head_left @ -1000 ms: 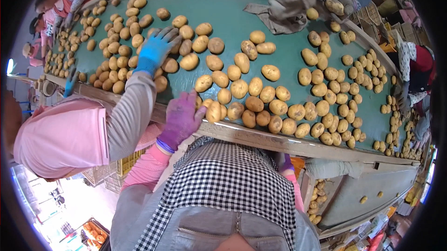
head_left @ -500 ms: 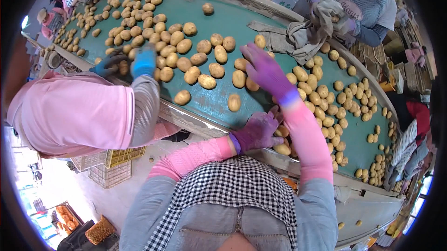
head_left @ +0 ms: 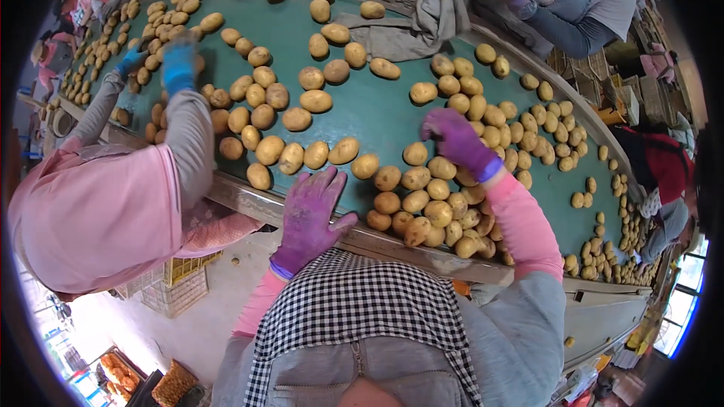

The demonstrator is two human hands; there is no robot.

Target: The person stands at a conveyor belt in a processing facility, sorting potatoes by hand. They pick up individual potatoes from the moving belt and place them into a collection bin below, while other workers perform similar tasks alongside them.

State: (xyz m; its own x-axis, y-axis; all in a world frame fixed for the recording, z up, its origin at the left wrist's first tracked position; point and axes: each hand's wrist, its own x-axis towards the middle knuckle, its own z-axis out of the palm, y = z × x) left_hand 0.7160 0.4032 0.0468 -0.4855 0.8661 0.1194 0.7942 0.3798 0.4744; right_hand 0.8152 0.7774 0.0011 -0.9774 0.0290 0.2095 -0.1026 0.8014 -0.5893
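My left hand [head_left: 311, 215] wears a purple glove and lies over the belt's near edge, fingers spread, empty. Just beyond its fingertips sits a row of potatoes [head_left: 316, 154]. Over the belt to the right, my right hand [head_left: 460, 143], also gloved in purple, has its fingers loosely bent and apart, with no potato visible in them. One potato [head_left: 415, 153] lies left of these fingers, and a dense cluster of potatoes [head_left: 438, 213] spreads beneath and in front of the hand to the near rim. The green conveyor belt [head_left: 369, 122] carries them all.
At my left, a co-worker in pink [head_left: 98, 215] reaches over the belt with blue gloves [head_left: 179, 64]. Across the belt, another person [head_left: 573, 0] handles a grey cloth [head_left: 434, 18] that trails onto it. Plastic crates [head_left: 177, 290] stand on the floor at left.
My left hand has moved left and spread its fingers at the edge. My right hand has come nearer and to the right. Potatoes have shifted on the belt; the grey cloth has moved left.
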